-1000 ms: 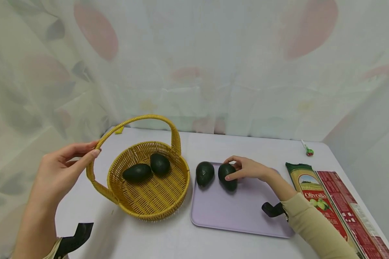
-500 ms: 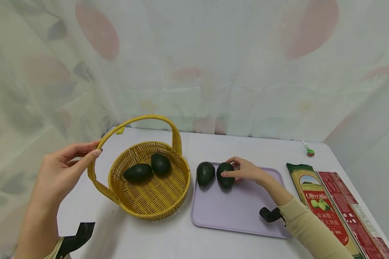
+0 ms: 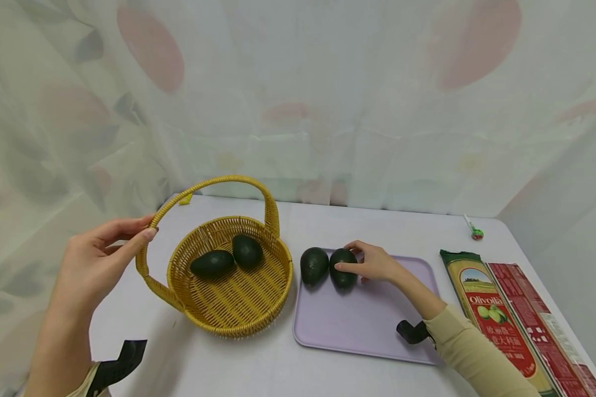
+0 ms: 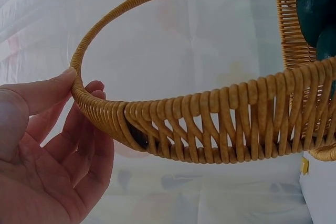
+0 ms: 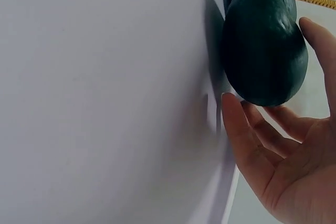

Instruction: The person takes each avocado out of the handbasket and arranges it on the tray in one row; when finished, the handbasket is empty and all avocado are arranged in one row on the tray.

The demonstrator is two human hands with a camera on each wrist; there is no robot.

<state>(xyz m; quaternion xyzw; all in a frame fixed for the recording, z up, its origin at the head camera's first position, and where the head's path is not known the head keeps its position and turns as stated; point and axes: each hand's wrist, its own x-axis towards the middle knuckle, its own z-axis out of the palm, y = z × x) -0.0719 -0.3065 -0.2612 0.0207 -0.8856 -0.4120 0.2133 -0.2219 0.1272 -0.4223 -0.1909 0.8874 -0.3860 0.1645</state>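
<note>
My left hand (image 3: 91, 259) pinches the handle (image 3: 233, 178) of a round yellow wicker basket (image 3: 238, 309) between thumb and fingers. Inside it lie two dark green avocados, one on its side (image 3: 212, 264) and one beside it (image 3: 247, 252). On the lilac tray (image 3: 362, 325), near its far left corner, are two more. My right hand (image 3: 372, 262) holds the right one of these avocados (image 5: 265, 51), thumb on its near side and fingers round the far side. Close against it on the left sits the other tray avocado (image 3: 314, 266).
Right of the tray lie a green, gold and red "Olivoila" packet (image 3: 494, 311) and a dark red packet (image 3: 536, 314). A green-wrapped lollipop (image 3: 477, 234) is at the back right. A small yellow object (image 3: 185, 199) lies behind the basket, near the curtain (image 3: 298, 99).
My right hand and its avocado have moved slightly left, closing the gap to the other tray avocado. My left hand keeps its hold on the basket handle.
</note>
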